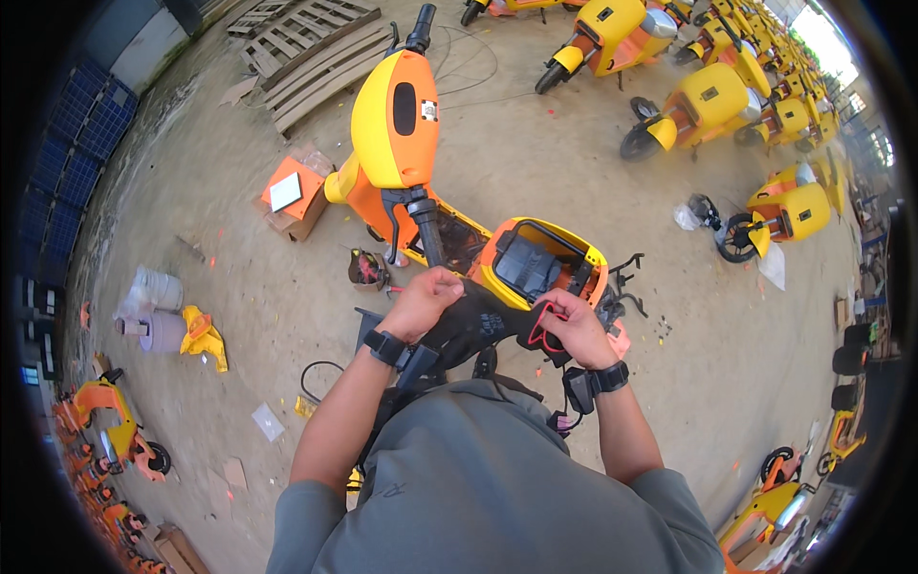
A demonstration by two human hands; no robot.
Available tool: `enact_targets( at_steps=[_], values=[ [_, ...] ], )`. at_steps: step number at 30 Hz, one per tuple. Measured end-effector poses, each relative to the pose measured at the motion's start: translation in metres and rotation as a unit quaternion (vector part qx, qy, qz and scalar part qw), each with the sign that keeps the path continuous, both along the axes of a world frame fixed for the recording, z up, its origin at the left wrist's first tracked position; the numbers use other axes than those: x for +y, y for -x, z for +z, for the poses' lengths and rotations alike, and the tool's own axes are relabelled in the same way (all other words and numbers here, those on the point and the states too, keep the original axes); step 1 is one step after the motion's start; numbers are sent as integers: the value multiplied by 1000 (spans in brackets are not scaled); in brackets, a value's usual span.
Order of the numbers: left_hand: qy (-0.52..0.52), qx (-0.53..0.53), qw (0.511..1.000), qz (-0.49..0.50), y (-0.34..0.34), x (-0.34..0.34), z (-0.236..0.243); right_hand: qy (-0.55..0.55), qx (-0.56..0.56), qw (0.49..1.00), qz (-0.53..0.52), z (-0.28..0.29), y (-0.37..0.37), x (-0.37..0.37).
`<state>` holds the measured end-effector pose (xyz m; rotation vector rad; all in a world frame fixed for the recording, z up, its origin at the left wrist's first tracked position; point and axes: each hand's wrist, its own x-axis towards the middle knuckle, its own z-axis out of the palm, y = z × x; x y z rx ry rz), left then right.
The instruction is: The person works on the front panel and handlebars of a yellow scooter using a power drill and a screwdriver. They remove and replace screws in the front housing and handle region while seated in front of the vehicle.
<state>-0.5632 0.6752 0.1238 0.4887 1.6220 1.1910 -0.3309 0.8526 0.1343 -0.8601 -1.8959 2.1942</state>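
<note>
My left hand [426,304] is closed, thumb and fingertips pinched on a black fabric item [483,320], which looks like gloves. My right hand [574,325] is closed on its red-edged end at the right. Both wrists wear black strapped devices. Just beyond my hands stands a yellow and orange scooter [392,124], its black handlebar grip above my left hand and its open seat compartment [531,263] above my right.
Rows of yellow scooters [708,105] fill the upper right, with more at both lower sides. Wooden pallets [316,77], an orange-topped box [287,196] and white wrapped rolls [158,311] lie leftward. Blue panels [81,134] line the left wall. Small tools and scraps litter the concrete.
</note>
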Motion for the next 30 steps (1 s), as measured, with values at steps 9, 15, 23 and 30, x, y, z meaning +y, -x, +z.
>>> enact_targets(
  at_steps=[9, 15, 23, 30],
  values=[
    [-42, 21, 995, -90, -6, -25, 13, 27, 24, 996, -86, -4, -11, 11],
    [16, 188, 973, -129, -10, -34, 16, 1, 7, 992, -127, -2, -30, 25],
    [-149, 258, 942, -156, -76, 6, 38, -11, -55, 998, -40, -2, -15, -4],
    [-90, 326, 931, -135, -119, 25, 22, 18, -24, 995, -100, -24, 1, -22]
  ],
)
